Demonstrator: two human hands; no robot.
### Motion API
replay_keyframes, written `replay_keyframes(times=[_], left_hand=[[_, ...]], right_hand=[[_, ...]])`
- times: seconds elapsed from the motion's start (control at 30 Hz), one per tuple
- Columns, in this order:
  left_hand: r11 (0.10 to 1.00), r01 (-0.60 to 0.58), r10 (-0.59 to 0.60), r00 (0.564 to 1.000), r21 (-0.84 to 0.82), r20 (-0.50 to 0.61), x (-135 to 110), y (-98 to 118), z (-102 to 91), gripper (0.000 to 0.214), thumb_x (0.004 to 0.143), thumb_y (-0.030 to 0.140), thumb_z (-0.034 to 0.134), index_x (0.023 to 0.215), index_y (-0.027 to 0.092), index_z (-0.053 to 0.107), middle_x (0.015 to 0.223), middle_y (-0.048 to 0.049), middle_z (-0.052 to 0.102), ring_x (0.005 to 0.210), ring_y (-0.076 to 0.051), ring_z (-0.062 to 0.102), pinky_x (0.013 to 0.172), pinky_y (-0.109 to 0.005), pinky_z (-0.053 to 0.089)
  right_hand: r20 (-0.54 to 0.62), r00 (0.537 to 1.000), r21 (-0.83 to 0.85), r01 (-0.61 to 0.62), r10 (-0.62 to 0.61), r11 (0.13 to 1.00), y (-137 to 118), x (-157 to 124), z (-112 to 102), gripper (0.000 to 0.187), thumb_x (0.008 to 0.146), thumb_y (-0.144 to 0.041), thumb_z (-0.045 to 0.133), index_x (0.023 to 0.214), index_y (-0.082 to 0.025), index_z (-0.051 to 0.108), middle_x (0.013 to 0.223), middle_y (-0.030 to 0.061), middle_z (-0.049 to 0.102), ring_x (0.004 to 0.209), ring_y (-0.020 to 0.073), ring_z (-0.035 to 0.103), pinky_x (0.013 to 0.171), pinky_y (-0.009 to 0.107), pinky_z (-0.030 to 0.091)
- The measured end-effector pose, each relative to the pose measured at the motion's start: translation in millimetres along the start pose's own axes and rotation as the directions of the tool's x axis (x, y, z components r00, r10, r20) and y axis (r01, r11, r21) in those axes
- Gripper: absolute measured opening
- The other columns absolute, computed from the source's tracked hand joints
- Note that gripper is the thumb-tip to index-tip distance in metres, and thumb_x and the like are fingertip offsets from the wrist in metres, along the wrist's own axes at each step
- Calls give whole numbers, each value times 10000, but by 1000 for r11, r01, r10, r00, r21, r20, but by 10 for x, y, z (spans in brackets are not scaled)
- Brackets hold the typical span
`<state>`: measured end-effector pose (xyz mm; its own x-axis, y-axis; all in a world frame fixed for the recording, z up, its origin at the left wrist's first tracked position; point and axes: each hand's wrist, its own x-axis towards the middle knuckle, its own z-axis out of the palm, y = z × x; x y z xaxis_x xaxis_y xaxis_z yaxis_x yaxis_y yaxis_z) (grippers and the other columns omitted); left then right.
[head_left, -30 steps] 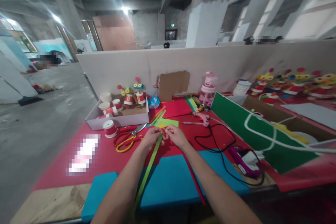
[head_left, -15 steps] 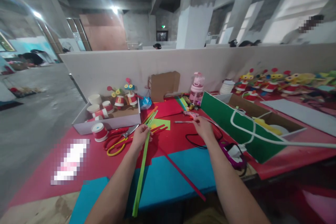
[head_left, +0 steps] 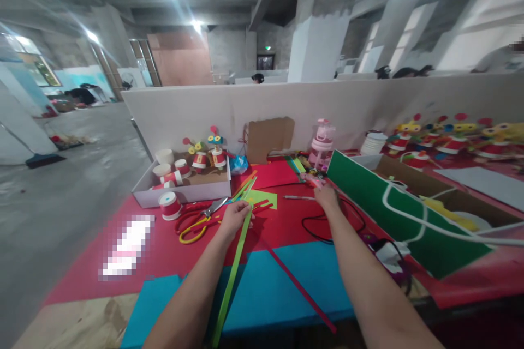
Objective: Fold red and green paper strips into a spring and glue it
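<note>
My left hand [head_left: 235,217] pinches the far end of a long green paper strip [head_left: 231,283] that runs back toward me over the blue sheet [head_left: 278,283]. A red paper strip [head_left: 301,289] lies across the red and blue sheets, its far end by my left hand. My right hand [head_left: 326,195] is stretched forward, its fingers closed on the pink glue gun [head_left: 313,180], whose black cord [head_left: 327,229] loops over the red table cover. Red and yellow scissors [head_left: 196,221] lie just left of my left hand.
A white box [head_left: 184,192] with paper cups and small cup figures stands at the left, with a red-banded cup [head_left: 170,205] in front. A green-sided cardboard box [head_left: 388,202] stands at the right. A pink bottle [head_left: 322,142] and more cup figures [head_left: 450,142] line the white partition.
My right hand let go of the strips by my left hand and reached forward and right to the glue gun. The left hand kept the green strip.
</note>
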<state>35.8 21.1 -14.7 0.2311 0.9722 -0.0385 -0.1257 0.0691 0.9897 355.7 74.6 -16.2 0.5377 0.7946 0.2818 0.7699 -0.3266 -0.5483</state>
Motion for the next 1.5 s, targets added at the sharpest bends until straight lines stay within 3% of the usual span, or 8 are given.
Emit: replay_keyframes(times=[0.1, 0.23, 0.33, 0.43, 0.7, 0.9, 1.1, 1.5], left_hand=[[991, 67, -67, 998, -116, 4, -33, 58, -15, 345, 661, 387, 708, 793, 174, 471, 587, -18, 653, 401, -123, 563, 425, -239, 472], [984, 98, -89, 994, -151, 66, -80, 107, 10, 336, 642, 326, 728, 783, 164, 469, 564, -16, 644, 403, -120, 564, 422, -226, 467], [987, 96, -86, 993, -128, 84, -90, 113, 27, 283, 668, 295, 699, 744, 158, 464, 548, -24, 640, 394, -121, 560, 413, -219, 455], [988, 88, -80, 994, -124, 70, -83, 106, 16, 239, 687, 255, 667, 740, 164, 452, 548, -24, 642, 375, -115, 544, 403, -213, 437], [993, 81, -78, 996, -89, 35, -24, 50, -28, 229, 693, 268, 669, 747, 163, 473, 526, -1, 624, 349, -101, 514, 386, -196, 397], [998, 63, -63, 998, -24, -9, 35, 58, -112, 276, 664, 320, 696, 742, 161, 483, 498, 14, 606, 330, -101, 497, 360, -194, 362], [1000, 16, -16, 1000, -13, 24, 59, 57, -212, 246, 646, 320, 680, 705, 154, 507, 518, -4, 621, 357, -108, 514, 399, -214, 390], [999, -48, 44, 988, -26, -148, 93, 34, -295, 214, 634, 310, 648, 672, 167, 493, 498, -1, 623, 338, -99, 495, 400, -209, 376]], right_hand=[[-19, 997, 303, -62, 71, 951, -223, -214, -52, 364, 811, -263, 475, 1108, -54, 493, 851, 178, 651, 726, 226, 641, 673, 325, 483], [107, 990, 783, -29, -89, 621, -615, -606, -53, 301, 714, -311, 580, 972, -167, 524, 627, -25, 574, 520, 132, 550, 552, 257, 483], [319, 909, 891, -191, -268, 411, -844, -874, -28, 248, 675, -364, 629, 817, -183, 537, 597, -45, 541, 482, 106, 511, 508, 236, 468], [381, 850, 911, -277, -364, 306, -956, -1052, -32, 315, 715, -462, 624, 870, -203, 533, 658, -41, 570, 521, 111, 542, 532, 242, 484], [366, 737, 909, -154, -568, 387, -972, -1114, -149, 381, 772, -472, 630, 990, -201, 474, 590, -48, 573, 523, 109, 533, 507, 209, 411], [267, 776, 864, 70, -571, 499, -943, -1141, -107, 402, 796, -471, 570, 1060, -172, 522, 713, -1, 638, 490, 109, 518, 470, 222, 421], [75, 797, 657, 413, -599, 631, -900, -1186, -118, 417, 837, -422, 519, 1153, -158, 585, 1088, 110, 673, 984, 260, 637, 818, 329, 498], [106, 750, 638, 452, -653, 623, -838, -1167, -76, 446, 884, -432, 462, 1242, -174, 529, 1183, 124, 633, 1052, 250, 616, 878, 325, 475]])
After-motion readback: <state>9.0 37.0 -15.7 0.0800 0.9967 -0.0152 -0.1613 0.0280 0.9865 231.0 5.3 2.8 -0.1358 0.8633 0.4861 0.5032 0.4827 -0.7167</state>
